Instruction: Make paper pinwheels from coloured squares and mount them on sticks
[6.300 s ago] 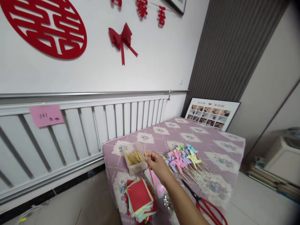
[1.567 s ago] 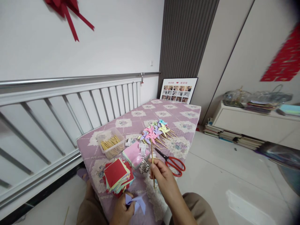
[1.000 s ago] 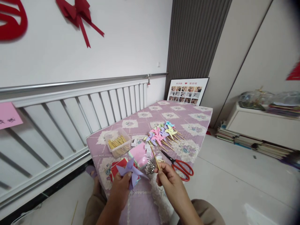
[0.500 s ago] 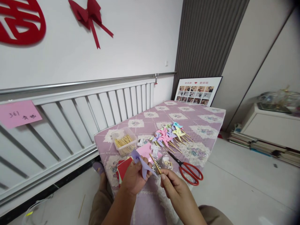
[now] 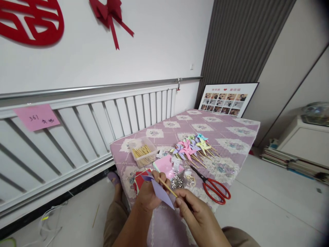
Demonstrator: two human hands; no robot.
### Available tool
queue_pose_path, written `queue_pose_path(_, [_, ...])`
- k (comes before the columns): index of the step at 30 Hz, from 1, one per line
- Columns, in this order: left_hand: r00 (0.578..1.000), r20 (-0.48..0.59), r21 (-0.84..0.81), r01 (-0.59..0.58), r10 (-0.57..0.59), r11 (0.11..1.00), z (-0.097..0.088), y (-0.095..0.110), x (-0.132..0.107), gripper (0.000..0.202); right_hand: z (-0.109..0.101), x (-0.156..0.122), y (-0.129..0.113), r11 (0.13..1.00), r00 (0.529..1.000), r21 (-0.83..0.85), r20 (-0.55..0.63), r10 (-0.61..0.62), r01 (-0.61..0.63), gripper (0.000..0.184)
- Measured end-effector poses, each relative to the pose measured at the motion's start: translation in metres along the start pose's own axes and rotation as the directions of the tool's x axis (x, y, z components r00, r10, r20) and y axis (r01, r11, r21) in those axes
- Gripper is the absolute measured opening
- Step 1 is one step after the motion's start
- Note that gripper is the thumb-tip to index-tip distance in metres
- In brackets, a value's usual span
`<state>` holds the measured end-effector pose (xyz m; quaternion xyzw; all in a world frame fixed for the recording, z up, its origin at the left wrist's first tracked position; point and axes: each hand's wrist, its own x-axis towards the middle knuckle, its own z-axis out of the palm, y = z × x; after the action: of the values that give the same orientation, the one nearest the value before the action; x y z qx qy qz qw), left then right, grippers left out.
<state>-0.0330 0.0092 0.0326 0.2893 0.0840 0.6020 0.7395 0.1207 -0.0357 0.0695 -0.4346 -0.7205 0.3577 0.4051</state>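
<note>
Between the fingers of my left hand [image 5: 149,196] is a purple paper pinwheel [image 5: 162,195], its blades partly folded. My right hand [image 5: 190,209] pinches a thin wooden stick [image 5: 167,187], whose far end reaches the pinwheel beside my left fingers. Whether the stick is fixed to the paper, I cannot tell. Just beyond my hands lie a heap of small silvery pins [image 5: 177,181] and a small clear cup [image 5: 189,179] of pale little pieces. Red-handled scissors [image 5: 215,189] rest to the right of my right hand.
Finished pinwheels [image 5: 189,148] in several colours lie heaped on the flowered tablecloth [image 5: 203,127]. A clear plastic box [image 5: 143,151] holds wooden sticks. Pink paper [image 5: 166,164] and red paper [image 5: 138,179] lie near my left hand. A white radiator [image 5: 102,120] stands along the table's left side.
The stick has come down and leftward, its tip now against the pinwheel. The pinwheel has turned and tilted lower. My view has swung slightly left.
</note>
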Motion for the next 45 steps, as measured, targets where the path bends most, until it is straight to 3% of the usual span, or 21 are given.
queue_pose_path(14, [0.996,0.079,-0.033,-0.041,0.044,0.999,-0.001,0.004,-0.007,0.029,0.014,-0.004,0.003,0.972,0.988,-0.193,-0.055,-0.145,0.132,0.016])
queue_pose_path(20, [0.991,0.116,-0.04,-0.064,0.068,0.997,0.003,0.006,-0.008,0.031,0.017,-0.003,0.002,0.965,0.978,-0.199,-0.085,-0.188,0.168,0.014])
queue_pose_path(45, [0.997,0.023,-0.083,-0.071,0.073,0.994,0.004,0.008,-0.017,0.028,0.032,-0.006,0.006,0.983,0.986,-0.115,-0.071,-0.15,0.141,0.011])
